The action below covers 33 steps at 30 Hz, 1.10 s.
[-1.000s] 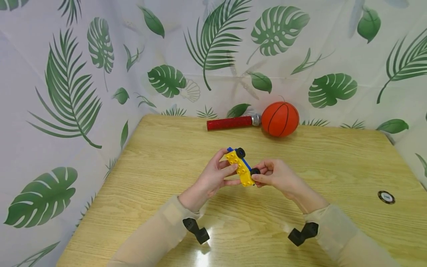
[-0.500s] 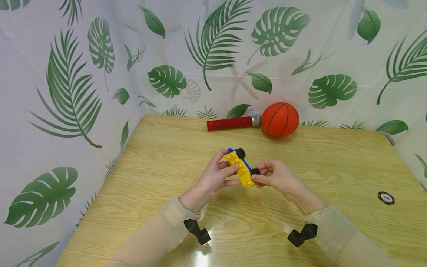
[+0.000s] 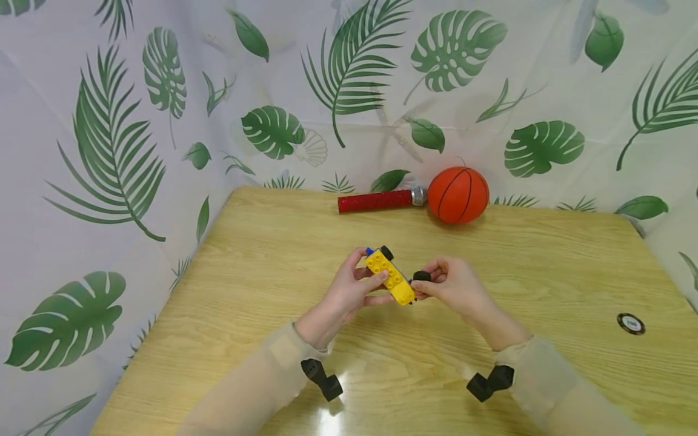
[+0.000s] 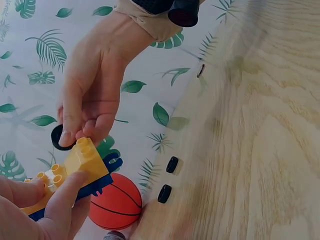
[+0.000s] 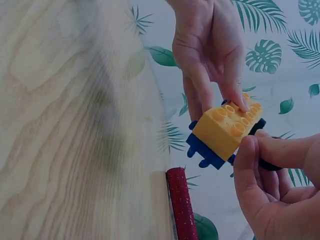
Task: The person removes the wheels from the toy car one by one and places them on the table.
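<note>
Left hand had the toy car gripped and partly covered, up over the table, well in from its edges. Right hand pinched a partly hidden black wheel; couldn't tell if it touched the car.

Free tabletop left of the left grip; rear obstacles: basketball, red microphone.

One left hand, one right hand, one toy car between their fingers. Four wheels — one in the right fingers, one car wheel by the left fingertips, two loose wheels apart from any fingers. Farther off — one ball, one microphone, one poker chip.
</note>
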Each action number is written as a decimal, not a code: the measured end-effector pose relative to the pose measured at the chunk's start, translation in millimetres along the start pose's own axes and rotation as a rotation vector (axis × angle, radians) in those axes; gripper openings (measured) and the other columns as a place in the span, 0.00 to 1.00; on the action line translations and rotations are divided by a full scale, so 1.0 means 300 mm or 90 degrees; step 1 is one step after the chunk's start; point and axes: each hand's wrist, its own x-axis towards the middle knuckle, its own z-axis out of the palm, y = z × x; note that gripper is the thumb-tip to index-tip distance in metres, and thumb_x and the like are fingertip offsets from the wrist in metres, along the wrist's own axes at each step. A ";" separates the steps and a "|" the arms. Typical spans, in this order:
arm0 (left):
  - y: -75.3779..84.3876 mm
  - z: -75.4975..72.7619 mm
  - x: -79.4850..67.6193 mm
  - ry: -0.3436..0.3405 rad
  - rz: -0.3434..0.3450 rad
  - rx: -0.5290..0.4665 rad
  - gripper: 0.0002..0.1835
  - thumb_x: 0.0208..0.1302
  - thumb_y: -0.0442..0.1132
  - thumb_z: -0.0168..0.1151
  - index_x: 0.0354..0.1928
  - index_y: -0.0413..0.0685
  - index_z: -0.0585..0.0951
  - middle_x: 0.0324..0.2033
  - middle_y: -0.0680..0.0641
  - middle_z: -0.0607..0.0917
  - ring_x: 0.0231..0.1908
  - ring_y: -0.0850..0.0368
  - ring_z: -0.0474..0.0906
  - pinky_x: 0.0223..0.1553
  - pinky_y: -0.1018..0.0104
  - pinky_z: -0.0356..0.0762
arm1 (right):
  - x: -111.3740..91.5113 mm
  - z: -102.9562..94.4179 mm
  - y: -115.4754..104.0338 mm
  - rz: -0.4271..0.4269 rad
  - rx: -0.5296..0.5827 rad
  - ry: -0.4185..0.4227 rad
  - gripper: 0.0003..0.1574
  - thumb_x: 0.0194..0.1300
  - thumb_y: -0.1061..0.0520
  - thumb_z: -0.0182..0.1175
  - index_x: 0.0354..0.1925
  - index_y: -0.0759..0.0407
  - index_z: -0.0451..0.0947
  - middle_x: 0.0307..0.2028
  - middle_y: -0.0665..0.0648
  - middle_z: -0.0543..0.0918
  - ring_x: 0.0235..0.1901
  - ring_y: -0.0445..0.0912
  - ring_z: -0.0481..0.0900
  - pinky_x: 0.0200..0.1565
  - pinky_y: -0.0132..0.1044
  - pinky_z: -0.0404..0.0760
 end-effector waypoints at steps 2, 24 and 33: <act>-0.003 -0.004 0.003 -0.009 0.000 -0.005 0.23 0.68 0.29 0.59 0.62 0.55 0.70 0.50 0.38 0.76 0.47 0.47 0.83 0.42 0.51 0.85 | 0.005 -0.012 -0.004 -0.018 0.017 -0.003 0.15 0.65 0.68 0.63 0.46 0.76 0.71 0.33 0.57 0.80 0.29 0.40 0.82 0.39 0.35 0.88; 0.012 -0.022 0.012 -0.059 -0.028 -0.079 0.30 0.69 0.29 0.57 0.69 0.60 0.67 0.57 0.39 0.74 0.53 0.43 0.81 0.40 0.58 0.87 | -0.001 -0.055 0.023 -0.065 0.132 -0.041 0.27 0.66 0.66 0.63 0.60 0.76 0.68 0.45 0.56 0.75 0.37 0.38 0.86 0.46 0.33 0.86; 0.023 -0.024 0.015 -0.053 -0.032 -0.091 0.32 0.69 0.29 0.57 0.71 0.62 0.65 0.56 0.39 0.75 0.54 0.41 0.79 0.41 0.56 0.87 | -0.007 -0.082 0.019 -0.048 0.138 -0.068 0.31 0.70 0.65 0.58 0.68 0.73 0.64 0.43 0.50 0.82 0.39 0.39 0.87 0.49 0.31 0.84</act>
